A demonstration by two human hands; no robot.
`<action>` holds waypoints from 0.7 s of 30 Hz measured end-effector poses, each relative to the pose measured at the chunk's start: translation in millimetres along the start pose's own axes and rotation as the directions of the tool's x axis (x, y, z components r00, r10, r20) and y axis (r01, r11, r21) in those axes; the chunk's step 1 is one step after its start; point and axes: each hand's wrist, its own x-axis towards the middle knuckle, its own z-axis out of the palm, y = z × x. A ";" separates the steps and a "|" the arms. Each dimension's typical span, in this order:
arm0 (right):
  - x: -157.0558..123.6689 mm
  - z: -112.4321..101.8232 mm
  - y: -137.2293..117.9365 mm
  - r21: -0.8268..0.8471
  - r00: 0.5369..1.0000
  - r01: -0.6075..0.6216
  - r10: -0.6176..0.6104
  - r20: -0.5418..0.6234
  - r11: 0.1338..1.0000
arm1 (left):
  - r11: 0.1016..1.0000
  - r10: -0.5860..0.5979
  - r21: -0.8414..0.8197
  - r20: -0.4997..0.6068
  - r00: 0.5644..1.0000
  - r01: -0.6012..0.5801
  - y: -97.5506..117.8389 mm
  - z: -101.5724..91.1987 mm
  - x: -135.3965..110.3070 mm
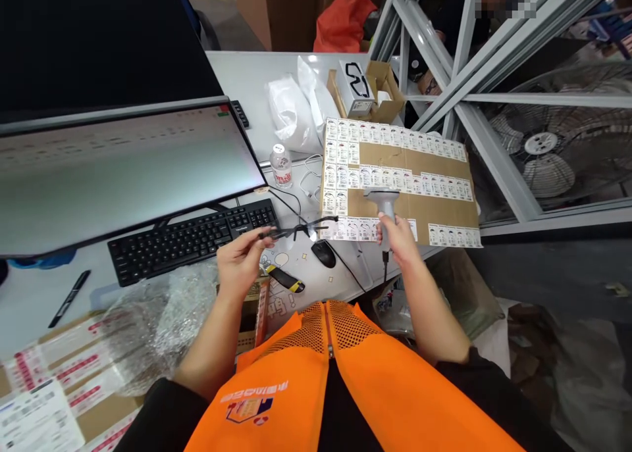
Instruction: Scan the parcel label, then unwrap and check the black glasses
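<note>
Between the thumb and fingers of my left hand (241, 258) is one end of a pair of black glasses (299, 228), held above the desk in front of the keyboard's right end. My right hand (397, 238) is wrapped round the handle of a grey barcode scanner (382, 195), its cable hanging down below. The scanner's head is over a cardboard sheet (380, 154) covered in rows of small white labels with barcodes. Below the glasses lie a black mouse (323, 253) and a yellow-and-black box cutter (285, 278).
A monitor (133, 169) and a black keyboard (192, 235) stand at the left. Bubble wrap (172, 317) covers part of a taped carton (93, 379). A water bottle (281, 168), white bags (291, 113) and a small open box (385, 83) sit behind. Metal framing (498, 162) borders the right.
</note>
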 end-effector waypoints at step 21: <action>52.9 0.7 15.0 -0.213 0.993 -0.051 0.027 -0.117 0.976 | 0.986 -0.048 -0.159 0.059 0.997 0.057 6.5 -24.5 -54.1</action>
